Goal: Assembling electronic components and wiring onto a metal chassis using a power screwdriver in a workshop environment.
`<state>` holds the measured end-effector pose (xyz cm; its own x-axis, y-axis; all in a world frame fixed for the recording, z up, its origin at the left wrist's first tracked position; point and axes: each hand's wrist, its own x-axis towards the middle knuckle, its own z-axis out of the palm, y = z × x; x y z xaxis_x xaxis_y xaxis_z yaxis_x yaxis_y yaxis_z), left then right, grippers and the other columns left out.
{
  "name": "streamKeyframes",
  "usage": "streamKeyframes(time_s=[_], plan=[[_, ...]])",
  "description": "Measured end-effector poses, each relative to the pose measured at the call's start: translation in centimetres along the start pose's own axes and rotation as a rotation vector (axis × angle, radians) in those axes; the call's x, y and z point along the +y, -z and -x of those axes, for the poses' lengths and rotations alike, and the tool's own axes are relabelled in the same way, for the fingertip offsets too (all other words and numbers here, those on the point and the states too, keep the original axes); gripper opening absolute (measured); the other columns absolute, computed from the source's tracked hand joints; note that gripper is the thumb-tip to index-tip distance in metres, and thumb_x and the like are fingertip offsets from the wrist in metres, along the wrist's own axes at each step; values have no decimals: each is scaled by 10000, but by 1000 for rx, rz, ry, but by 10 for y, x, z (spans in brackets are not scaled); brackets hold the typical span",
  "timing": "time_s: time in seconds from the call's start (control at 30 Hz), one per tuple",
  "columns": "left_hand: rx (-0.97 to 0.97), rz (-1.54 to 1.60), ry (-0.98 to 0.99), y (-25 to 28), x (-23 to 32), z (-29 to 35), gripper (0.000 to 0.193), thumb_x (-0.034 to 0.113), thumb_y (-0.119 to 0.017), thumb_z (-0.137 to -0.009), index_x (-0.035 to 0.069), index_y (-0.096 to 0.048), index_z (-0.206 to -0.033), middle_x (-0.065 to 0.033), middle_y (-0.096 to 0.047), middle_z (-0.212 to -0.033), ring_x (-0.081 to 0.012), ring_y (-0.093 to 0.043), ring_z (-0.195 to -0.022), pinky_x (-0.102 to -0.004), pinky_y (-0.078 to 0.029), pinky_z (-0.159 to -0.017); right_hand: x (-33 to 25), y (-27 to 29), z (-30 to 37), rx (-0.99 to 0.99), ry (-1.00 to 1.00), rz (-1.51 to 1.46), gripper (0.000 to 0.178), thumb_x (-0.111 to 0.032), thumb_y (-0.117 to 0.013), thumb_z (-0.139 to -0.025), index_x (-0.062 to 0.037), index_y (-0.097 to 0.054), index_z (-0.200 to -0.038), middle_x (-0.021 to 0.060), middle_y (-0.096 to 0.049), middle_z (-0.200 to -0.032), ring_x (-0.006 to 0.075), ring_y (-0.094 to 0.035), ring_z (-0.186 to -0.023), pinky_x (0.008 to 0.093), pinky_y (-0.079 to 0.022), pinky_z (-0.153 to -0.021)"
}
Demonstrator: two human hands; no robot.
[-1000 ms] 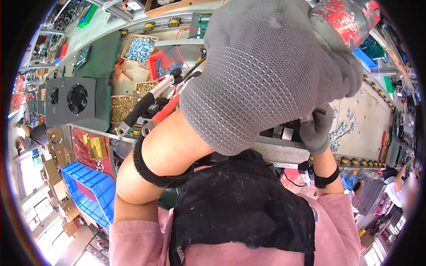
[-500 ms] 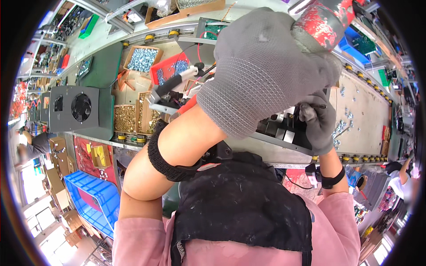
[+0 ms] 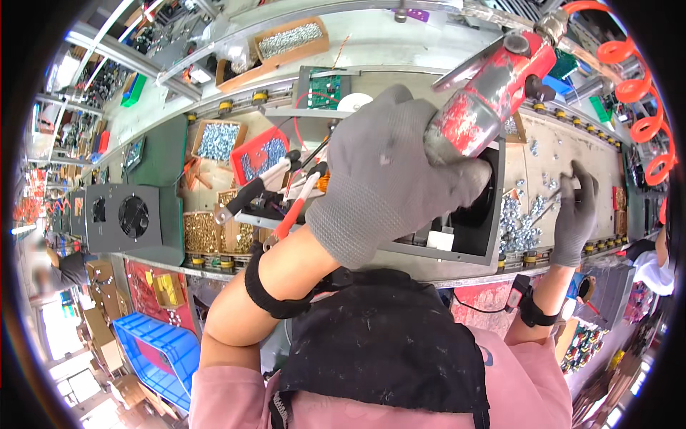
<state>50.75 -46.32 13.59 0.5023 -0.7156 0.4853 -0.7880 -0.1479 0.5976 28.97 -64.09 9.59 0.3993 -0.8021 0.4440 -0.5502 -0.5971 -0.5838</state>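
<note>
My left hand (image 3: 393,179), in a grey knit glove, is wrapped round the grey barrel of a worn red air screwdriver (image 3: 493,93). Below that hand sits an open black metal case (image 3: 464,254), partly covered by the hand and tool. Thick cables with a black sleeve (image 3: 250,194) and a red sleeve (image 3: 289,220) stick out at the case's left. My gloved right hand (image 3: 577,214) is over the conveyor beside a loose pile of silvery screws (image 3: 520,223). Its thumb and fingers are bent together; whatever they hold is too small to make out.
A coiled red air hose (image 3: 639,107) hangs at the right. Left of the case are a red tray of screws (image 3: 243,161), cardboard boxes of silvery (image 3: 196,143) and brass-coloured parts (image 3: 187,232), and a dark panel with a fan (image 3: 125,218). A blue crate (image 3: 153,350) stands lower left.
My right hand has moved from inside the case out to the right, beside the loose screws. My left hand, with the air screwdriver, has shifted down and left.
</note>
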Motion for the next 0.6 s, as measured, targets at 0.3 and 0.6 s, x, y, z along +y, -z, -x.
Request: streamKeyframes(time_s=[0.3,0.6], plan=[[-271,-67,-169,-45,47,3,442,369,-768,-524,63,-640,-816,-114,-537,-759,-301,-566,-658,-403,-459,-584,-74,-32,23,-105,-304,-1531,584,-391,-558,-873,15,-384,-1256,157,-571,-1096,262,-576,-985,395,-458,-901],[-522,538,320,-3,-7,18,564,99,-694,-718,22,-485,-1236,-107,-583,-1045,-155,-594,-902,-289,-493,-763,-35,-37,11,-131,-278,-1815,392,-281,-568,-881,-31,-461,-1164,71,-535,-912,217,-545,-879,422,-479,-800]])
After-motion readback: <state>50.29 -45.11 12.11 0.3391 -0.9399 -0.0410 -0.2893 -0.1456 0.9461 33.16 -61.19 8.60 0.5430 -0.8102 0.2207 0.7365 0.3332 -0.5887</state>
